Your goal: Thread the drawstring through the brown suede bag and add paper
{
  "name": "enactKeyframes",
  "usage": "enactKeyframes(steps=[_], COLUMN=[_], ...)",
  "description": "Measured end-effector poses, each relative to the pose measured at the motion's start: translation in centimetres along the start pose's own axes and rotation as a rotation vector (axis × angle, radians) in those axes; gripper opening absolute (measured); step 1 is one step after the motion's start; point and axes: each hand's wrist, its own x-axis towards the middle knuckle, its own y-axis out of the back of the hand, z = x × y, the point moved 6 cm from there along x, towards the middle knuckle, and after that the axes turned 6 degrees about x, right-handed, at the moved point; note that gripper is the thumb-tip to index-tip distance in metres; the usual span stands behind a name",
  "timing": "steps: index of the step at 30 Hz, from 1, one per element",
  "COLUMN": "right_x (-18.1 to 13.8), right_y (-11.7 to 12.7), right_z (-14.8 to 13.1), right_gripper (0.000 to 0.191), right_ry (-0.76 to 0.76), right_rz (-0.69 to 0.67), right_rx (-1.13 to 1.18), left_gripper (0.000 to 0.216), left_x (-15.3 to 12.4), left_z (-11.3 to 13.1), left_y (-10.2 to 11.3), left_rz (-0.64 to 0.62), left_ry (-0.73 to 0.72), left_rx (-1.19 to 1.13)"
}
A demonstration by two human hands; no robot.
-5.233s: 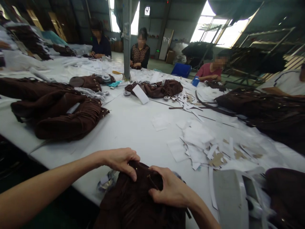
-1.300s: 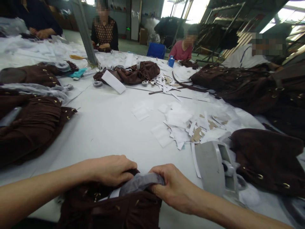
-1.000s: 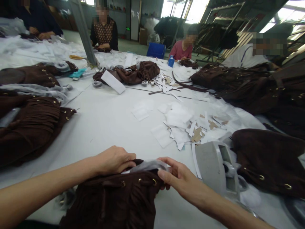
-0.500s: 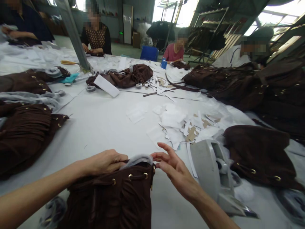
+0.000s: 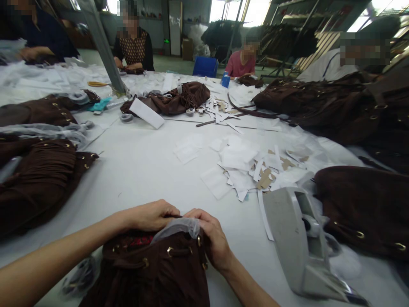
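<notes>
bag: a brown suede bag (image 5: 153,273) is sitting at the near edge of the white counter (image 5: 143,166), mouth facing away, close enough that both hands are reaching its rim without stretching.

stuffing: a wad of grey-white plastic film (image 5: 179,226) is poking out of the bag's mouth, right between the two hands, so it looks like it's being packed in or tidied at the opening.

left hand: the left hand (image 5: 150,215) is curling over the far rim, fingers closed on the suede edge, probably pinning the mouth so it isn't flopping shut.

right hand: the right hand (image 5: 212,236) is wrapping the right corner of the rim, fingers closed around the film and the suede together. Thumb is hidden, so I can't tell exactly how tight.

eyelets: brass eyelets (image 5: 169,251) with a cord are running along the rim just under the hands.

dispenser: a grey tape dispenser (image 5: 300,243) is lying just to the right of the bag, within easy grab range.

scraps: white paper scraps (image 5: 243,166) are piling up mid-counter, past the dispenser.

other bags: more brown bags are stacking up at the left (image 5: 38,179) and right (image 5: 361,204), out of the working spot.

people: other people (image 5: 134,42) are sitting along the far side, their hands busy on their own pieces.
</notes>
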Motion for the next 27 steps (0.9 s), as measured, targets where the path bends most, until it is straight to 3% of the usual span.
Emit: enactKeyframes(steps=[2,5,6,11,14,17,27], right_x=[0.6,1.2,1.3,1.4,1.0,0.5,-0.2], right_y=[0.5,1.0,1.0,1.3,1.2,0.9,1.7], right_z=[0.9,2.3,2.6,2.8,2.6,1.4,0.7], right_gripper=[0.041,0.051,0.053,0.059,0.059,0.059,0.056], right_ry=[0.04,-0.013,-0.029,-0.027,-0.089,-0.049,0.083], right_rz=[0.145,0.273,0.283,0.296,0.316,0.361,0.386], right_rx=[0.04,0.099,0.107,0.095,0.092,0.051,-0.007], left_gripper=[0.024,0.024,0.025,0.026,0.031,0.033,0.023], left_x=[-0.5,-2.4,-2.9,-3.3,-2.9,-2.2,-0.5], left_z=[0.5,2.8,4.0,8.6,8.9,9.0,9.4], left_y=[1.7,4.5,4.6,1.1,-0.3,-0.9,-1.4], left_rz=[0.171,0.489,0.501,0.274,0.253,0.23,0.207], left_ry=[0.061,0.193,0.202,0.172,0.245,0.302,0.401], left_rx=[0.088,0.158,0.163,0.31,0.406,0.415,0.246])
